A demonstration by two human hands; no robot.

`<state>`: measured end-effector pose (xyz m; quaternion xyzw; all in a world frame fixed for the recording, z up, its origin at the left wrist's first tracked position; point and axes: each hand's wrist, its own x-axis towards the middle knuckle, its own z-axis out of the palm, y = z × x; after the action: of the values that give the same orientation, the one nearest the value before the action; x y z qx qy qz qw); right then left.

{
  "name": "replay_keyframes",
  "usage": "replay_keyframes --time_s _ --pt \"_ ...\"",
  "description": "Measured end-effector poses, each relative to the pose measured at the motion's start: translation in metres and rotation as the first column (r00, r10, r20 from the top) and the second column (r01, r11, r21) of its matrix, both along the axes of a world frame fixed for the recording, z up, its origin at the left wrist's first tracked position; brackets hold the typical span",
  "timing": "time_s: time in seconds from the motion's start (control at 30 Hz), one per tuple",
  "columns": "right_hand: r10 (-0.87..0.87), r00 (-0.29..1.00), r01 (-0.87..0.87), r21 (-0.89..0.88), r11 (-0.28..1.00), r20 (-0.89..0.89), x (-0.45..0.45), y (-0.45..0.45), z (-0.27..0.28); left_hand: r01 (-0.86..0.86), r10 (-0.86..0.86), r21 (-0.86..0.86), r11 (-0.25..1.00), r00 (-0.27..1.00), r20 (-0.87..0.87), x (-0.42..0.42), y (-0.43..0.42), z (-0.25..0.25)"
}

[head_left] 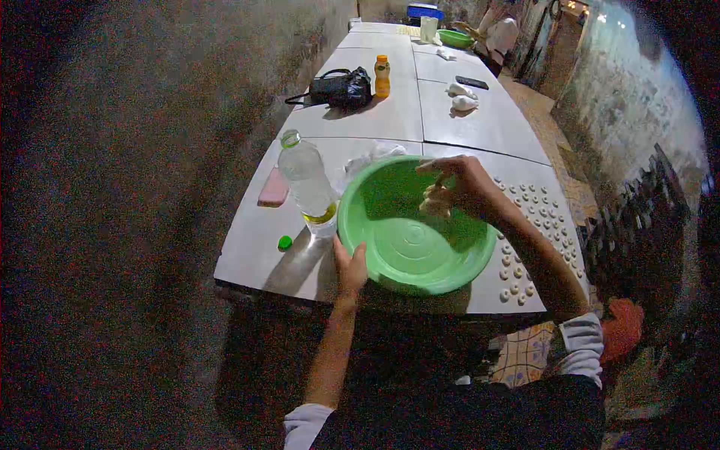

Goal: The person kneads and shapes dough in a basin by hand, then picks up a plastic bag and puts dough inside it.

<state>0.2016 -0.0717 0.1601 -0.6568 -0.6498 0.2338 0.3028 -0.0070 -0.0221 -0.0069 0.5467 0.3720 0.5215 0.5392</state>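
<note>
A green plastic basin [416, 274] stands near the table's front edge, its inner bottom in plain sight. My left hand [351, 266] grips its rim at the lower left, thumb up against the wall. Over the basin's right side hangs my right hand [466, 186], fingers bent around a pale, knobby lump that looks like dough [435, 204]. Part of that lump is hidden by the fingers. Just left of the basin is a clear bottle [306, 180] with a little yellow liquid, its mouth uncapped. A green cap [285, 243] lies nearby.
Many small pale rings [525, 225] lie along the table's right side. Behind the bottle is a pink block [274, 187]. Farther back are a black bag [341, 90], an orange-capped bottle [382, 77], white bundles [463, 102] and a dark phone-like slab [472, 82]. Another person [501, 34] stands at the far end.
</note>
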Motion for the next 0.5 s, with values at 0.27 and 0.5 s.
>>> replay_keyframes --time_s 0.27,0.5 --pt "-0.143 0.954 -0.032 0.565 0.824 0.262 0.001 0.005 0.039 0.037 -0.035 -0.033 0.999 0.998 0.061 0.005 0.003 -0.008" --pt "0.565 0.759 -0.451 -0.365 0.815 0.323 0.024 0.051 -0.117 0.009 -0.002 0.043 0.999 0.989 -0.146 0.001 0.0 0.008"
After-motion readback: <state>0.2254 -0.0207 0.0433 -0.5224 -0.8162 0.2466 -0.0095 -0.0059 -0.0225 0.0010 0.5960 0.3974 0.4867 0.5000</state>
